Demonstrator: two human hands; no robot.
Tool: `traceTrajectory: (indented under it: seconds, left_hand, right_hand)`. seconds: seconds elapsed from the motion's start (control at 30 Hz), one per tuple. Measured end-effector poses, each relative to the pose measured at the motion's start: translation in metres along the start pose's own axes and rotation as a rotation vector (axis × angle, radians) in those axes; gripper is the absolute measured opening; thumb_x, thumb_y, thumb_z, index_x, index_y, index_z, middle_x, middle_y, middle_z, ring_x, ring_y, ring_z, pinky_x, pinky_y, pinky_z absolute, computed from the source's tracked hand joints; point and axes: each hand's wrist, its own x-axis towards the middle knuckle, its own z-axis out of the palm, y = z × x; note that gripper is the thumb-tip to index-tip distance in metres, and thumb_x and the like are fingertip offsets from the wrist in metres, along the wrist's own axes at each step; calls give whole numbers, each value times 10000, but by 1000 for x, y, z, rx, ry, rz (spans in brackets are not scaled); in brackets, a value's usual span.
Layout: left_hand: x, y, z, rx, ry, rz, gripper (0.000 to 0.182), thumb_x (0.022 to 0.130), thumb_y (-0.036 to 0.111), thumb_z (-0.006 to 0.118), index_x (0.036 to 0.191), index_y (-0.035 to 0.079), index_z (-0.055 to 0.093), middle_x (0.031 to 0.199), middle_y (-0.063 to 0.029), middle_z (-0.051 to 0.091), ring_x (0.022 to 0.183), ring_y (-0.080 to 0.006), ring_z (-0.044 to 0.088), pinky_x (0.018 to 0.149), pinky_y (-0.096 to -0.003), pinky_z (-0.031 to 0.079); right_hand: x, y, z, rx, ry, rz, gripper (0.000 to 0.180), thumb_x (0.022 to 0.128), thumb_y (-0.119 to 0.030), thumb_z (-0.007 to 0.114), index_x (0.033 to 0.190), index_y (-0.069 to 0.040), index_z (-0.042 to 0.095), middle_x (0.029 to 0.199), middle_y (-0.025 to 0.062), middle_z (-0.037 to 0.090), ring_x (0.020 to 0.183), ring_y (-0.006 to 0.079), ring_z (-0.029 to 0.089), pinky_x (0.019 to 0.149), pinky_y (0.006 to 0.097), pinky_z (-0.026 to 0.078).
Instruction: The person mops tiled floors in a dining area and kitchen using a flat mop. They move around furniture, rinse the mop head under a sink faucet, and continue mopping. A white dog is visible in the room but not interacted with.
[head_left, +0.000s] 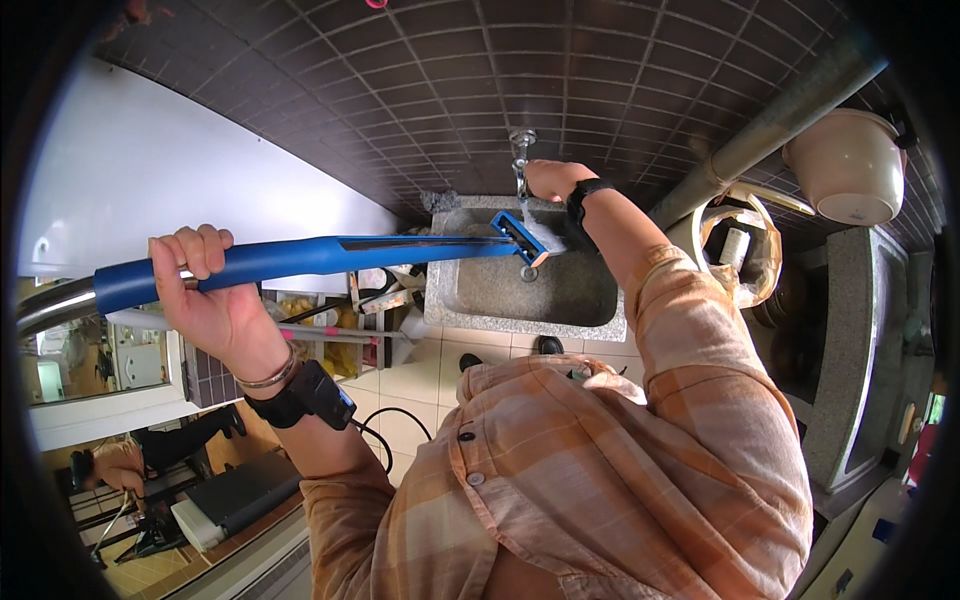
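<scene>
My left hand (214, 296) grips the blue sleeve of a long-handled mop (292, 259), with a bare metal tube running out past it at the left. The narrow blue mop head (519, 238) is over the stone sink (450, 300), near the running water (534, 225). At the wall, my right hand (555, 180) is closed at the side of a chrome tap (520, 169); its fingertips are partly hidden. Water falls from the spout into the back of the basin, and the drain (529, 273) shows below the mop head.
A white panel (187, 172) stands along the left, above a cluttered shelf (360, 300). A lined bin (765, 262), a pipe (787, 120) and a hanging beige bucket (847, 169) are at the right. A mirror or window (112, 360) is at the left.
</scene>
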Motion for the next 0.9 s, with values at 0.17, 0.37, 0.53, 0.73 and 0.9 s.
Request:
traceTrajectory:
  seconds: [0.17,0.37,0.53,0.73,0.9]
  left_hand:
    - [-6,2,-3,-66,-252,-32,292,1033,242,439,767,130,399,622,14,371,590,-117,358,665,-300,328]
    - [-15,6,-4,-49,-398,5,287,1048,251,387,787,133,388,621,20,394,577,-105,379,657,-297,332]
    - [-22,8,0,-20,-464,22,292,1051,274,371,789,146,377,602,38,394,536,-87,361,609,-278,314]
    - [-31,14,-3,0,-523,25,286,1048,260,378,783,153,364,593,41,390,517,-76,342,585,-267,294]
    - [-31,16,-16,28,-267,26,300,1034,189,391,739,140,382,596,24,387,554,-101,362,634,-283,335]
  right_hand:
    - [5,2,0,-78,-33,-32,296,791,35,588,1077,80,648,1104,208,662,933,327,675,641,438,510]
    - [3,0,-2,-98,-33,-47,299,792,30,592,1082,78,648,1095,193,669,900,303,673,626,433,505]
    - [-6,-6,-8,6,-71,41,291,789,34,596,1072,74,654,1088,189,673,894,294,676,616,427,505]
    - [-14,-6,-9,58,-26,38,201,793,33,589,969,87,671,979,205,684,820,288,675,586,427,491]
    - [-15,-7,-8,112,-14,67,181,802,39,588,955,96,665,940,207,681,798,289,673,575,428,476]
